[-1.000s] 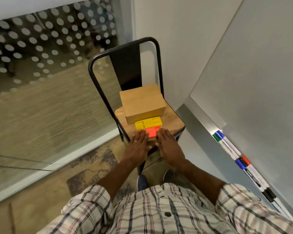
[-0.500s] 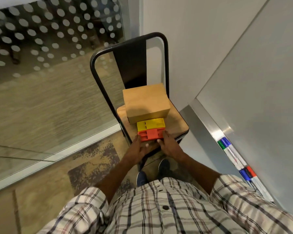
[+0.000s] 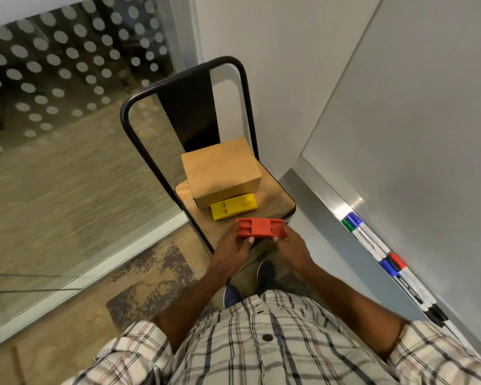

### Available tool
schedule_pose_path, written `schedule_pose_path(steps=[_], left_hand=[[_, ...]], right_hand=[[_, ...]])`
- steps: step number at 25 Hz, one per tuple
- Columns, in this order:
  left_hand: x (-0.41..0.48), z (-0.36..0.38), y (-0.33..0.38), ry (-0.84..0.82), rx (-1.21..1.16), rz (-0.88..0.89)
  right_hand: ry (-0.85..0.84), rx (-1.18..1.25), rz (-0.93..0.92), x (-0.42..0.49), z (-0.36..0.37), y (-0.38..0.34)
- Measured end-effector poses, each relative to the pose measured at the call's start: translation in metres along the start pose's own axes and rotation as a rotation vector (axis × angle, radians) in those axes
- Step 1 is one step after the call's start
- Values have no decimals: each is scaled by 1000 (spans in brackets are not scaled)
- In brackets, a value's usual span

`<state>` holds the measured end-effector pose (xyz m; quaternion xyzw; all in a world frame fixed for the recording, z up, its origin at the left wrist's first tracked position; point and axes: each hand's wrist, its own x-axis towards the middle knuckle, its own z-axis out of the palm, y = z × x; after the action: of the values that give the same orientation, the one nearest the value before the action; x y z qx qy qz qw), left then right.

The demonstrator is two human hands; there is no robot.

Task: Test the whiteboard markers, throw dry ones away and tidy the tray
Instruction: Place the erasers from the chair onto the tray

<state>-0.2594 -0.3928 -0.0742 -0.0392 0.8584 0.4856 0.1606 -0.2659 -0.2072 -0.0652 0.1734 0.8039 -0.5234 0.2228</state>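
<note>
An orange plastic block hangs just above the front edge of the chair seat. My left hand grips its left end and my right hand grips its right end. A matching yellow block lies on the seat behind it, against a brown cardboard box. Along the whiteboard tray on the right lie several markers: a blue-capped one, a green-capped one, a red-capped one and black ones further down.
The black metal chair back stands against a glass wall with white dots. The whiteboard fills the right side. A patterned carpet lies below, where my shoes show.
Both hands went from resting flat on the orange block to gripping its ends, and they have lifted it off the seat and away from the yellow block.
</note>
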Motion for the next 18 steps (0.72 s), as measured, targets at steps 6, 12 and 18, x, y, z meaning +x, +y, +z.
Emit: schedule_pose_path(steps=[6, 12, 18], left_hand=[[37, 7, 83, -68, 71, 140], [100, 45, 160, -217, 169, 279], [145, 78, 171, -332, 296, 265]], right_hand=[[292, 24, -55, -36, -54, -18], [447, 114, -40, -16, -111, -28], [351, 139, 48, 12, -141, -15]])
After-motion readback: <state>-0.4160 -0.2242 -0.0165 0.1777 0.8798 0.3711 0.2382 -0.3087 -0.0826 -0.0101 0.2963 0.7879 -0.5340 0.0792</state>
